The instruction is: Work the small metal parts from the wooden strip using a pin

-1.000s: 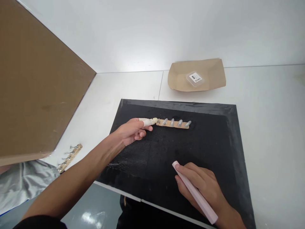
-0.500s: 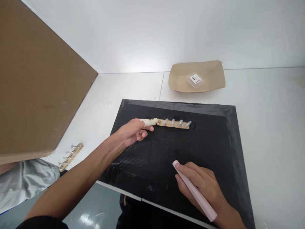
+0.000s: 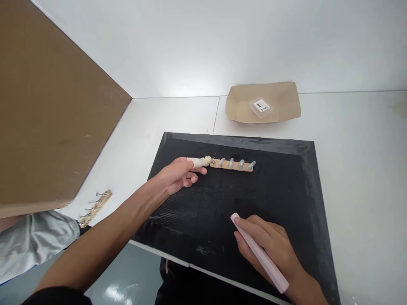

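Observation:
A narrow wooden nail-tip stand (image 3: 237,166) bears several grey false nails, slanted side by side, with a small metal peg showing near its left end. My left hand (image 3: 181,174) is closed at that left end, thumb and finger pinched; whether they grip the wood or a nail on it is hidden. A whitish finger cot (image 3: 197,162) covers one of its digits. Lower right, my right hand (image 3: 270,245) wraps around a long pale pink nail buffer (image 3: 259,253), which points up and to the left, apart from the stand.
A black mat (image 3: 254,195) lies under both hands on the white table (image 3: 356,169). Behind it stands a tan paper tray (image 3: 282,101) holding a clear labelled box (image 3: 261,106). At left are a brown panel (image 3: 57,106), another wooden peg stand (image 3: 97,208) and a person's grey sleeve (image 3: 41,237).
Hardly anything differs. The whole view has shifted by a few pixels, while both hands keep their holds and the stand stays where it was on the mat.

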### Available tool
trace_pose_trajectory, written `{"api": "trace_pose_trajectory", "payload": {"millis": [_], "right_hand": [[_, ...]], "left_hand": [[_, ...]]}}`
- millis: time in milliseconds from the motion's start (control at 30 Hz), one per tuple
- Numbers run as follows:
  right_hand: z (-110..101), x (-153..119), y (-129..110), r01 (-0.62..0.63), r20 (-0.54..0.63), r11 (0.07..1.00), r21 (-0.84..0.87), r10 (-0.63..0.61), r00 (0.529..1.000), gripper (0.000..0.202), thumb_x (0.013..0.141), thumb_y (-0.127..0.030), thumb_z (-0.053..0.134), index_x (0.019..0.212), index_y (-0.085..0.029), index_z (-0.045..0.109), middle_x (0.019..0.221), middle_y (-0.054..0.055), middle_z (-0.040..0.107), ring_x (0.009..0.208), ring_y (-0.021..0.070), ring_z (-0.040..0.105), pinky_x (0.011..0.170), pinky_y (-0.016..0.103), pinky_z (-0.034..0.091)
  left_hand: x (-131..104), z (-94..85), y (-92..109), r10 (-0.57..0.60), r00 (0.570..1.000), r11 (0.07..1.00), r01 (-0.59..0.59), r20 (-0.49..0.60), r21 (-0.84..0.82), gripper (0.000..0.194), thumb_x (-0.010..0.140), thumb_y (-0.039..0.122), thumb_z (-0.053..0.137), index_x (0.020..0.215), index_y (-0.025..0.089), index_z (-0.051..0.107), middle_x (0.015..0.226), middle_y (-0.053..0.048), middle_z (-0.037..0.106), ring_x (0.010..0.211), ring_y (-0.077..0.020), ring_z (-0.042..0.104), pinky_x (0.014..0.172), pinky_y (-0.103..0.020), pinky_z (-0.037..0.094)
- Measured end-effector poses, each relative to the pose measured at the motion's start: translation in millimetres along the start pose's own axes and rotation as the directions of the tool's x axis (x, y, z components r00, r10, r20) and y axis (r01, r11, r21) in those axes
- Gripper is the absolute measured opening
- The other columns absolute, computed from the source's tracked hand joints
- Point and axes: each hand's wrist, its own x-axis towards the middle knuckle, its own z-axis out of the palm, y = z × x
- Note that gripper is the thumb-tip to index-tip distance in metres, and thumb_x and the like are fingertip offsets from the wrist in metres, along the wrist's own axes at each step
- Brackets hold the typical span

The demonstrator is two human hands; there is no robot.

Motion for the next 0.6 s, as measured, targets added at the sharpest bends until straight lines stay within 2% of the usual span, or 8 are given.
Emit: {"api": "trace_pose_trajectory", "payload": {"millis": [100, 200, 333, 467, 600], "right_hand": [[-1, 0, -1, 0.001, 0.0, 1.0, -0.009, -0.001, 1.0, 0.034, 0.098, -0.008, 0.06, 0.131, -0.017, 0.059, 0.078, 0.0, 0.063, 0.06, 0.0101, 0.061, 0.059, 0.022, 0.052], [-1, 0, -1, 0.006, -0.003, 1.0, -0.005, -0.006, 1.0, 0.033, 0.098, -0.007, 0.06, 0.13, -0.016, 0.06, 0.077, 0.0, 0.063, 0.06, 0.0099, 0.061, 0.059, 0.022, 0.052], [0, 0, 0, 0.002, 0.005, 1.0, -0.001, -0.002, 1.0, 0.033, 0.097, -0.006, 0.061, 0.129, -0.015, 0.06, 0.077, 0.0, 0.063, 0.06, 0.01, 0.06, 0.058, 0.023, 0.051], [0, 0, 1, 0.004, 0.003, 1.0, 0.008, -0.004, 1.0, 0.032, 0.097, -0.006, 0.061, 0.128, -0.015, 0.061, 0.077, 0.0, 0.062, 0.059, 0.0098, 0.06, 0.058, 0.022, 0.051], [0, 0, 0, 0.007, -0.011, 1.0, 0.011, -0.007, 1.0, 0.032, 0.097, -0.006, 0.061, 0.128, -0.014, 0.061, 0.077, 0.0, 0.062, 0.06, 0.0098, 0.06, 0.059, 0.022, 0.051]], "left_hand": [[-2, 3.6, 1, 0.009, 1.0, 1.0, -0.009, -0.021, 0.009, 0.005, 0.087, 0.01, 0.068, 0.091, 0.009, 0.071, 0.078, -0.005, 0.072, 0.037, -0.0022, 0.048, 0.029, -0.012, 0.03], [-6, 8.4, 3, 0.029, 0.998, 0.997, -0.025, -0.053, 0.072, 0.005, 0.09, 0.013, 0.068, 0.087, 0.01, 0.071, 0.067, -0.003, 0.069, 0.035, -0.0026, 0.045, 0.03, -0.013, 0.028], [-7, 13.5, -1, 0.169, 0.978, 0.967, -0.14, -0.125, 0.212, 0.019, 0.089, 0.025, 0.076, 0.075, 0.012, 0.07, 0.055, -0.001, 0.064, 0.033, -0.0037, 0.043, 0.03, -0.016, 0.029], [-4, 16.1, -12, 0.273, 0.949, 0.936, -0.224, -0.159, 0.27, 0.022, 0.083, 0.031, 0.082, 0.076, 0.013, 0.072, 0.064, -0.002, 0.069, 0.036, -0.0046, 0.049, 0.03, -0.016, 0.03], [-2, 17.6, -19, 0.307, 0.935, 0.931, -0.255, -0.179, 0.261, 0.018, 0.082, 0.031, 0.082, 0.084, 0.014, 0.075, 0.073, -0.003, 0.072, 0.038, -0.0049, 0.052, 0.03, -0.016, 0.031]]}}
